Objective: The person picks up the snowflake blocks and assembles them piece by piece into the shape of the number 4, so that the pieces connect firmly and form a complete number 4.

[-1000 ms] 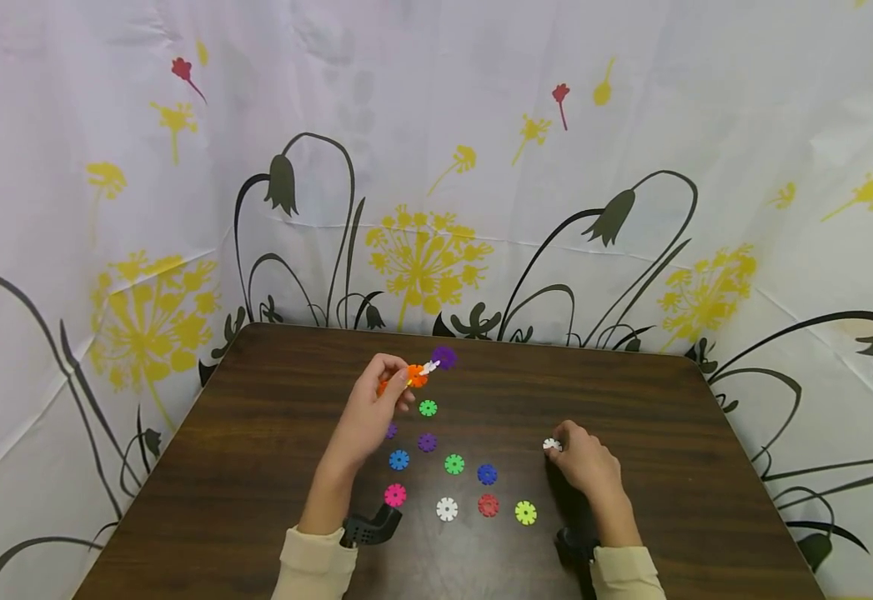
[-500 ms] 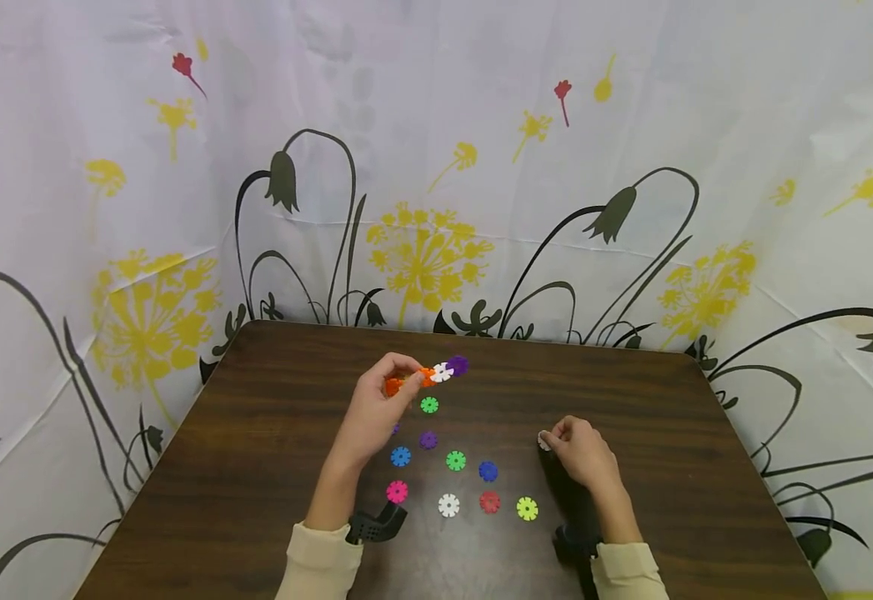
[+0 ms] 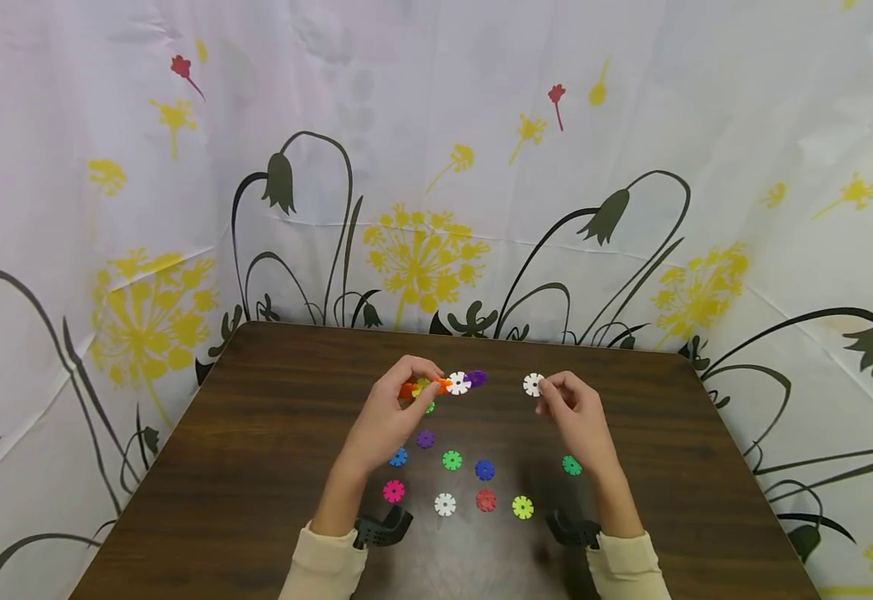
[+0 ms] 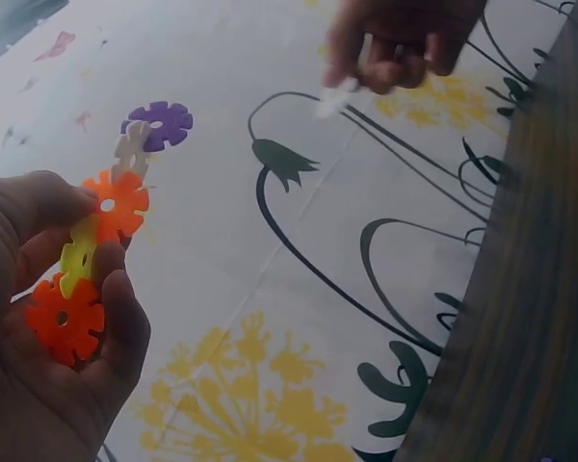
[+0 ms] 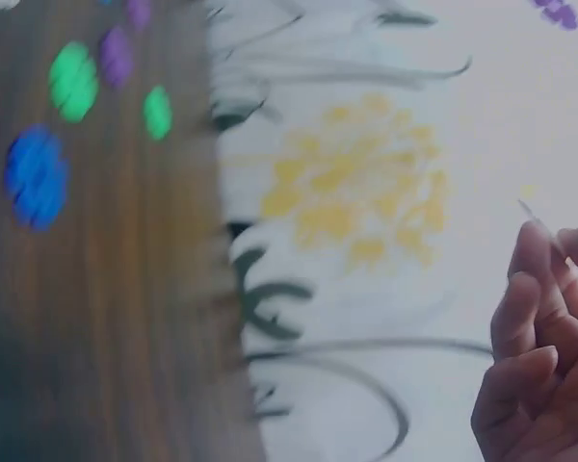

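My left hand (image 3: 387,417) grips a chain of slotted flower-shaped discs between thumb and fingers. In the left wrist view, the chain runs upward from an orange disc (image 4: 65,322) through a yellow disc (image 4: 77,260), a second orange disc (image 4: 120,207) and a white disc (image 4: 132,149) to a purple disc (image 4: 164,125) at its end. Thumb and fingertips of my right hand (image 3: 582,421) pinch a single white disc (image 3: 532,384), raised above the table. That disc appears edge-on in the right wrist view. A gap separates it from the chain's purple end.
Loose discs lie on the dark wooden table (image 3: 256,467) below my hands, among them a pink disc (image 3: 394,491), a red disc (image 3: 485,500), a yellow-green disc (image 3: 522,507) and a teal disc (image 3: 572,465). A flower-printed curtain (image 3: 436,167) hangs behind the table.
My right hand has lifted the white disc and carried it farther back and slightly left, uncovering the teal disc. My left hand has shifted right with the chain, which lies flatter across the view.
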